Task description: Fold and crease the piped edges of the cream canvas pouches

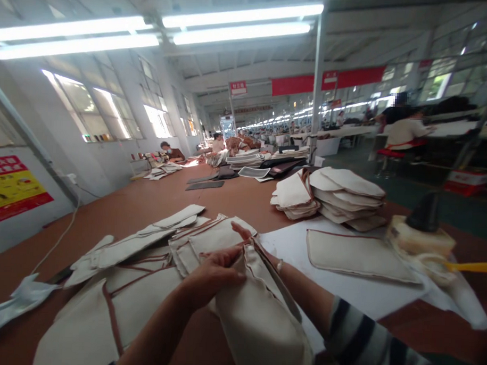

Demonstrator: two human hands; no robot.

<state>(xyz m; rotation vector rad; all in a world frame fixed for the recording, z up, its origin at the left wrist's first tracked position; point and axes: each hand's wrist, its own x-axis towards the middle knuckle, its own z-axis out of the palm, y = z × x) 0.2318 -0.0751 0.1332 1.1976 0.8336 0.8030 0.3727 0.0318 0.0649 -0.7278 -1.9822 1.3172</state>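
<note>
A cream fabric piece (pixel 258 316) with layered, stitched edges hangs between my hands at the bottom centre. My left hand (pixel 220 264) is closed on its upper left edge, thumb lying over the front. From the right, my right hand (pixel 247 237) reaches to the top of the same piece. One of its fingers stretches up, and the others are partly hidden behind the cloth and my left hand. Just beyond my hands lie cream pieces (pixel 207 240) with brown edging. More brown-trimmed pieces (pixel 147 301) overlap to the left of my left arm.
Two stacks of cream pieces (pixel 342 194) stand at the back right. A single brown-edged panel (pixel 356 255) lies on white paper (pixel 283 240). At right sits a block-like container (pixel 421 236) with a black cone and yellow handle. Co-workers sit farther off.
</note>
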